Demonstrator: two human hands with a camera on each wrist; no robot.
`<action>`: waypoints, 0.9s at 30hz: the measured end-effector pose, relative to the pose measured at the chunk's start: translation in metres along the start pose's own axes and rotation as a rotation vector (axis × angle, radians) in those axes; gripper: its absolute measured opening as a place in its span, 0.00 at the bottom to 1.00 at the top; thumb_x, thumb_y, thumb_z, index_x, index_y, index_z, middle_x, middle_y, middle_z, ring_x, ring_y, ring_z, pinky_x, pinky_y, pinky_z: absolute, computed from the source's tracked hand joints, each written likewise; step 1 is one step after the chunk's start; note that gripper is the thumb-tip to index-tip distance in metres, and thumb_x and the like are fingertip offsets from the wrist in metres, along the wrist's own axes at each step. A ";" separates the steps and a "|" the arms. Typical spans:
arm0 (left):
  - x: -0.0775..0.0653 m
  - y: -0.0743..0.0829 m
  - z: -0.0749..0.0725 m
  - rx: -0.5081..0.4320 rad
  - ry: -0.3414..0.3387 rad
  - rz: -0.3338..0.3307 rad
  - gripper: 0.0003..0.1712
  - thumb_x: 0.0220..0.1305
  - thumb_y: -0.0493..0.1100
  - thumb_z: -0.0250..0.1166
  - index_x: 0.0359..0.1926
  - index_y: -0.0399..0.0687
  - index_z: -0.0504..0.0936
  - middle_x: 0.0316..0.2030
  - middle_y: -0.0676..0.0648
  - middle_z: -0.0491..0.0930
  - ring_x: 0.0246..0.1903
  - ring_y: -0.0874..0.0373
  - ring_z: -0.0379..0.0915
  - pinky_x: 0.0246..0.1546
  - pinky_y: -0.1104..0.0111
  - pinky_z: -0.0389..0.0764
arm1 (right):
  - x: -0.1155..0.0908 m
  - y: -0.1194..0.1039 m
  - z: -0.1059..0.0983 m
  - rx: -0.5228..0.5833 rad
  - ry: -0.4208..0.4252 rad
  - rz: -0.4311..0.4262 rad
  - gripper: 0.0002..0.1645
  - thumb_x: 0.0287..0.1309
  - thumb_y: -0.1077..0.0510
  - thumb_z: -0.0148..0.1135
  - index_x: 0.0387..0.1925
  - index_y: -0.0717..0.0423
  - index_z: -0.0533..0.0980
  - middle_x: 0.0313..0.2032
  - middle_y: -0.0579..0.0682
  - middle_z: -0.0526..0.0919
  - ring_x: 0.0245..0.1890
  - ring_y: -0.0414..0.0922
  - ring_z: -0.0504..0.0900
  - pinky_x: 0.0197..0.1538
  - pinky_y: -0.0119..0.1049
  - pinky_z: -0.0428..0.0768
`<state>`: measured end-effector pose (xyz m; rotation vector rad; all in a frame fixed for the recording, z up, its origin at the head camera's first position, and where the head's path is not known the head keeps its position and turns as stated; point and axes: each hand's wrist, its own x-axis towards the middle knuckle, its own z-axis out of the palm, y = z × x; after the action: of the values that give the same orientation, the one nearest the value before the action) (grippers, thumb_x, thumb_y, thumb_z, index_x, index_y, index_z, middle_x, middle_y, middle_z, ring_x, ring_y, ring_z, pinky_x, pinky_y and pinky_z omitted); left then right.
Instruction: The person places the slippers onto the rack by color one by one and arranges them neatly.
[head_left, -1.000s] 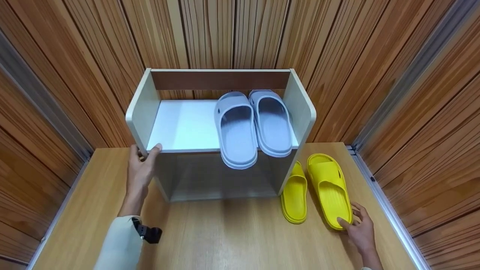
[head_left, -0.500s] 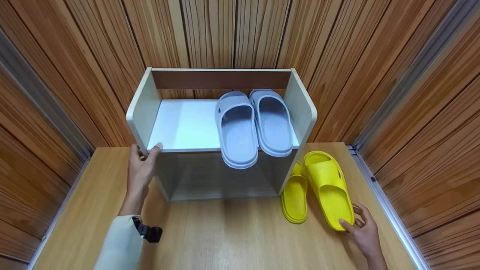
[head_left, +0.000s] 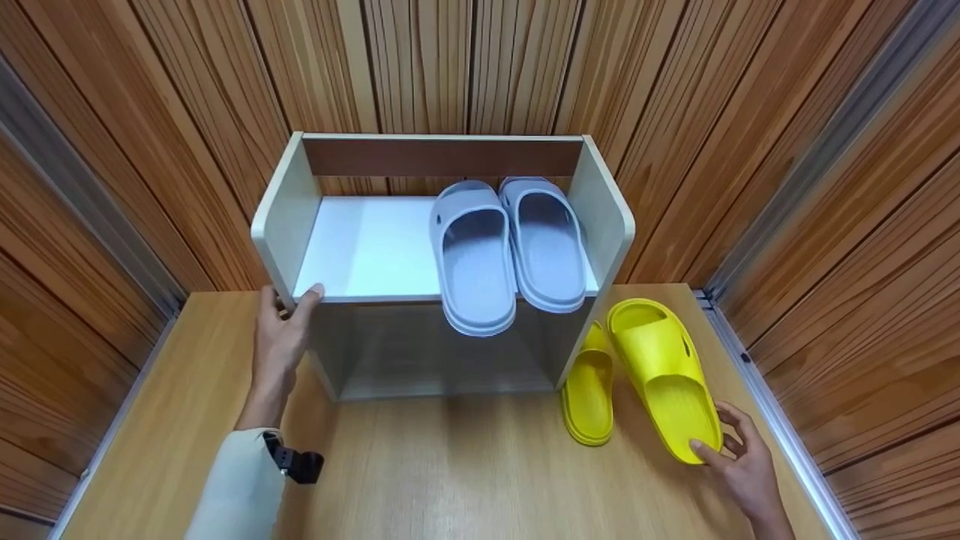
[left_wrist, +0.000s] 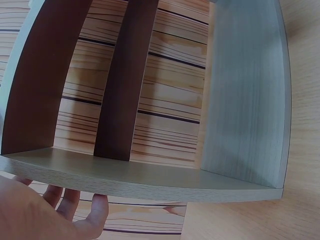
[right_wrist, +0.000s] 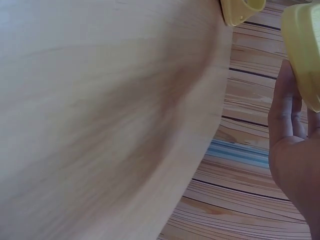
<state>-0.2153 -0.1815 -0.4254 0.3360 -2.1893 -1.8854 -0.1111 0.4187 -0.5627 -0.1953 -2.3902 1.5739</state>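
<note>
Swung rightward at its heel since a second ago, a bright yellow rubber slipper with a broad strap (head_left: 667,373) has moved along with the right hand (head_left: 739,466); the left hand (head_left: 281,337) and the rack have kept their places. The right hand pinches the slipper by its heel, thumb on the footbed. The right wrist view shows what the head view hides: the fingers behind the heel, which is raised clear of the light wood-grain floor (head_left: 450,480). Whether the toe touches the floor, I cannot tell.

A matching yellow slipper (head_left: 589,394) lies nearer the shoe rack (head_left: 292,202), a pale two-level wood-effect unit with a white upper shelf surface. The left hand grips the rack's left side, thumb on the shelf's front edge. Two grey-blue rubber slippers (head_left: 478,262) stand side by side on that shelf, heels overhanging. Only the left wrist view reveals the shelf's dark brown underside (left_wrist: 42,80) and a dark brown crosspiece (left_wrist: 122,90) at the lower back. Any lettering on the black wrist device (head_left: 300,463) is too small to read.
</note>
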 end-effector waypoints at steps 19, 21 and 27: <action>0.001 -0.001 0.002 -0.034 -0.016 0.013 0.45 0.71 0.57 0.61 0.78 0.48 0.50 0.76 0.37 0.51 0.71 0.40 0.50 0.69 0.40 0.57 | -0.019 -0.037 -0.009 0.111 0.008 -0.115 0.42 0.50 0.80 0.70 0.66 0.68 0.65 0.54 0.51 0.72 0.44 0.37 0.84 0.38 0.33 0.85; 0.001 -0.001 0.001 -0.033 -0.018 0.017 0.45 0.72 0.57 0.60 0.78 0.47 0.50 0.76 0.37 0.51 0.71 0.40 0.50 0.69 0.40 0.57 | -0.021 -0.040 -0.009 0.096 0.004 -0.118 0.41 0.50 0.80 0.70 0.66 0.68 0.65 0.54 0.51 0.72 0.45 0.36 0.83 0.38 0.32 0.85; 0.000 -0.002 -0.001 -0.026 -0.016 0.018 0.44 0.71 0.57 0.61 0.77 0.46 0.52 0.75 0.36 0.53 0.70 0.40 0.52 0.68 0.40 0.58 | -0.023 -0.048 -0.008 0.075 -0.010 -0.124 0.41 0.50 0.79 0.70 0.65 0.68 0.65 0.54 0.50 0.73 0.47 0.35 0.83 0.38 0.32 0.85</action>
<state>-0.2155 -0.1825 -0.4273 0.2963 -2.1682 -1.9121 -0.0848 0.4000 -0.5195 -0.0230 -2.2983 1.6072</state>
